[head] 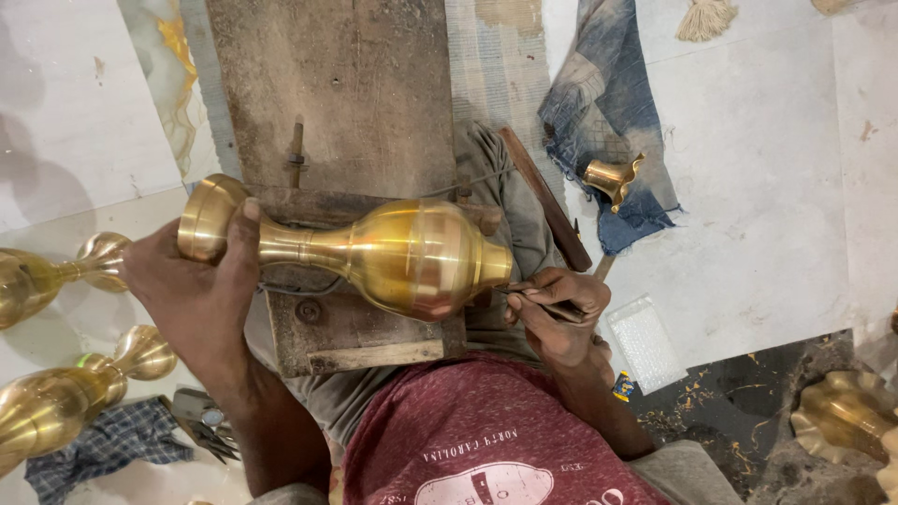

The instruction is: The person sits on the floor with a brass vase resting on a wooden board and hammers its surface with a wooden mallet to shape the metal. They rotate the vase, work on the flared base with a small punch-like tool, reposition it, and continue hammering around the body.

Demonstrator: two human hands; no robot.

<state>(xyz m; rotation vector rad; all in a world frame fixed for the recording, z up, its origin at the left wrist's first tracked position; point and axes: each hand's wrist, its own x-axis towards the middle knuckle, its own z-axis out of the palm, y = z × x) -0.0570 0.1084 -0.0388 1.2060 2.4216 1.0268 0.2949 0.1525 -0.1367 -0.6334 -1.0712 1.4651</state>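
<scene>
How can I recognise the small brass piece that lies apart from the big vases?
Start at the wooden board in the middle, then look right to the crumpled blue cloth on the pale floor. The small brass piece sits on that cloth. Unlike the large vases, it is short, with a wavy flared rim.

Brass vase (pixel 374 252): polished gold-tone, lying on its side across a wooden block, long axis running 9-to-3 o'clock. Flared end at 9 o'clock, narrow neck in the mid section, wide bulbous body w/ faint bands toward 3 o'clock, small rim at the far right end. Thin metal engraving tool (pixel 543 299): dark, slim, tip touching the vase's 3 o'clock rim, shaft angled toward 4 o'clock.
</scene>
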